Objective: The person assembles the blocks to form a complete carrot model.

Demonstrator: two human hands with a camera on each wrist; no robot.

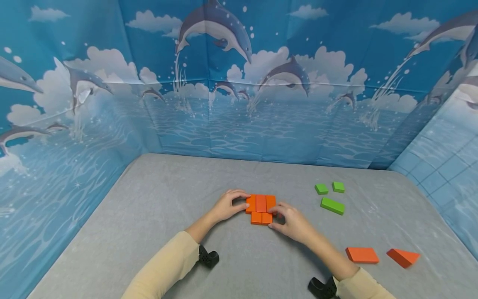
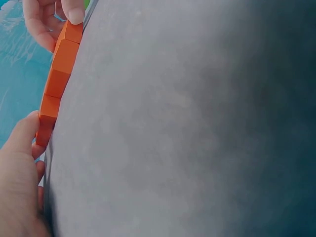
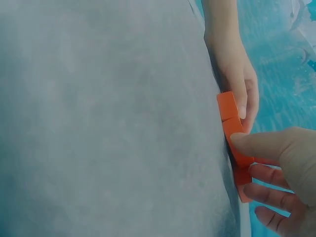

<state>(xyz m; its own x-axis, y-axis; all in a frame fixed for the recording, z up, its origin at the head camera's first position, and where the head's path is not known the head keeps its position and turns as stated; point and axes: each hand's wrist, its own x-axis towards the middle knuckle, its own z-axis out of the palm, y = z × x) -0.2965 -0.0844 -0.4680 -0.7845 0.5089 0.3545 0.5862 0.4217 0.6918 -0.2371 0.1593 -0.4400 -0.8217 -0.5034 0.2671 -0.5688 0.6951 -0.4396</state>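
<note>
Several orange blocks lie edge to edge on the grey surface in the head view. Three of them, including a middle orange block [image 1: 261, 203], form the far row; two shorter ones, including a small orange block [image 1: 256, 218], form the near row. My left hand [image 1: 227, 205] holds the left end of the far row, thumb at its side and a finger at its far corner. At the right end, my right hand [image 1: 293, 224] pinches the near-row block, its thumb [image 3: 252, 143] against the near face in the right wrist view. Its other fingers bend around the right end.
Two small green blocks, one of them a green square [image 1: 321, 189], and a longer green block [image 1: 332, 206] lie to the right. Nearer me are a flat orange block [image 1: 362, 255] and an orange triangular block [image 1: 403, 258]. A dolphin-print cloth [image 1: 231, 137] borders the surface.
</note>
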